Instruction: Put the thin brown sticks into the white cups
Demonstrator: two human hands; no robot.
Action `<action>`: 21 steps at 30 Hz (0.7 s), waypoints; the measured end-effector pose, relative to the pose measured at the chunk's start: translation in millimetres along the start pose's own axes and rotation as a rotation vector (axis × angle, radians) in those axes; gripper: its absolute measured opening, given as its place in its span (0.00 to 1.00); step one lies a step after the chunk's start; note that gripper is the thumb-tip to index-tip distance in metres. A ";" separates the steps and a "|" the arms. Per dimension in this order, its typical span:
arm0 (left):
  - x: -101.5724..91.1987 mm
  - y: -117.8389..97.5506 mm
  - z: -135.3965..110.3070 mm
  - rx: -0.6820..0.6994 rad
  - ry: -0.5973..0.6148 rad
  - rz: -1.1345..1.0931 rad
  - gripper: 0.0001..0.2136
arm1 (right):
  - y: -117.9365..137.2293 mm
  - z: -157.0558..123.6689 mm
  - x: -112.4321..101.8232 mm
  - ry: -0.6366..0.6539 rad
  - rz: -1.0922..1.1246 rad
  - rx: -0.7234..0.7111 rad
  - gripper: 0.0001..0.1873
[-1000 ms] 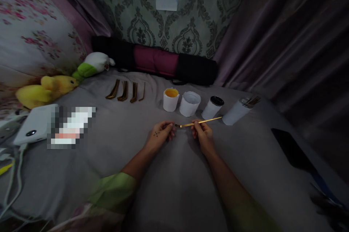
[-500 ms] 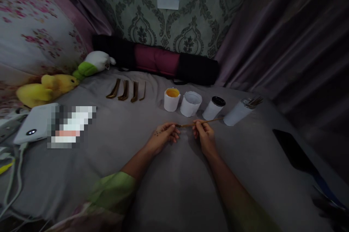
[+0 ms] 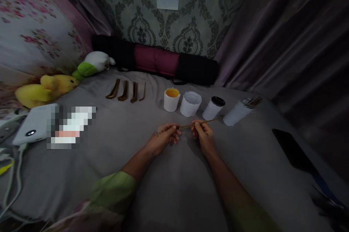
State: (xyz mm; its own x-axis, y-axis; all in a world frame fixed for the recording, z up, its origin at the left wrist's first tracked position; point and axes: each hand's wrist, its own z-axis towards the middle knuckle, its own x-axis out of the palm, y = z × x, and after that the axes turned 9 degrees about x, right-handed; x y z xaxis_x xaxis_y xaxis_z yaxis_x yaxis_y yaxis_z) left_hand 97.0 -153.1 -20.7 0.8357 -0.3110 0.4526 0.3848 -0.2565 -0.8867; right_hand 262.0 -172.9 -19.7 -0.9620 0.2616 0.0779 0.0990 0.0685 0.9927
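Note:
A thin brown stick-like strip (image 3: 187,126) stretches between my two hands in the head view, just above the grey sheet. My left hand (image 3: 163,137) pinches its left end, thumb over the fingers, which hide that tip. Farther along, my right hand (image 3: 204,135) grips the strip between thumb and fingers, and the other end sticks out to the right, towards a tall white container (image 3: 236,112). That container leans in view and holds several similar thin sticks (image 3: 255,102). Bent brown strips (image 3: 124,91) lie in bunches at the back left, with a single bent one (image 3: 143,92) beside them.
Beyond my hands stand a white cup with an orange inside (image 3: 171,103), a wider white cup (image 3: 191,106) and a dark-topped can (image 3: 214,108). A power bank (image 3: 38,123) with cables and plush toys (image 3: 51,88) are left; a dark flat object (image 3: 293,148) lies right.
My left hand has shifted slightly right, and its thumb now covers the strip's dark left end, which showed before. The strip's right end has drawn back a little to the left.

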 end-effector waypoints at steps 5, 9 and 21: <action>-0.3 0.5 0.1 -0.019 0.001 -0.011 0.13 | 1.1 -0.8 0.4 0.002 -0.011 0.002 0.15; 0.0 0.7 0.4 -0.027 0.006 -0.012 0.12 | 1.4 -0.7 0.4 0.011 -0.007 -0.001 0.15; 0.1 0.3 0.9 -0.040 -0.080 -0.018 0.09 | -3.2 2.8 -0.6 -0.017 -0.006 0.029 0.17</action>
State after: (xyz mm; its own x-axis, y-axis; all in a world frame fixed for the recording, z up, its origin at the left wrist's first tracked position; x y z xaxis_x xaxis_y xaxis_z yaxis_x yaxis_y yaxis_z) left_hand 97.5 -152.4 -21.1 0.8578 -0.2325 0.4584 0.3858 -0.2982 -0.8731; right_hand 263.0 -170.6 -23.2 -0.9583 0.2771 0.0703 0.1009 0.0977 0.9901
